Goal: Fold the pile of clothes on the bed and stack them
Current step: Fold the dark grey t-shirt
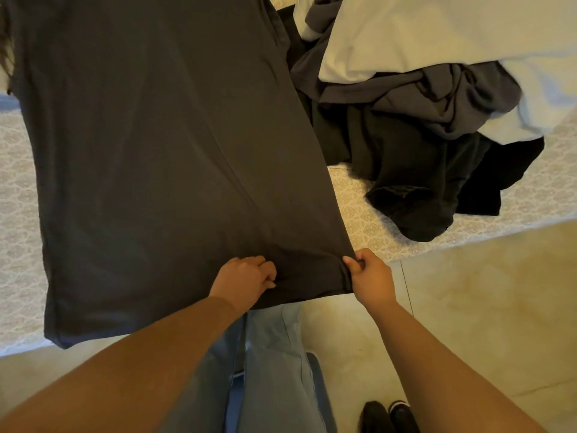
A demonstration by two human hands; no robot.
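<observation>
A large dark grey garment (162, 145) lies spread flat on the patterned bed (18, 189), its near hem hanging over the bed's edge. My left hand (245, 278) grips the hem near its middle, fingers curled into the cloth. My right hand (370, 275) pinches the hem's right corner between thumb and fingers. To the right lies a heap of dark clothes (415, 145), grey and black, partly under a pale blue sheet (437, 29).
The bed's near edge runs across the view above a beige tiled floor (484, 307). My legs in blue jeans (271, 370) stand against the bed. Black shoes (388, 417) sit on the floor at the bottom right.
</observation>
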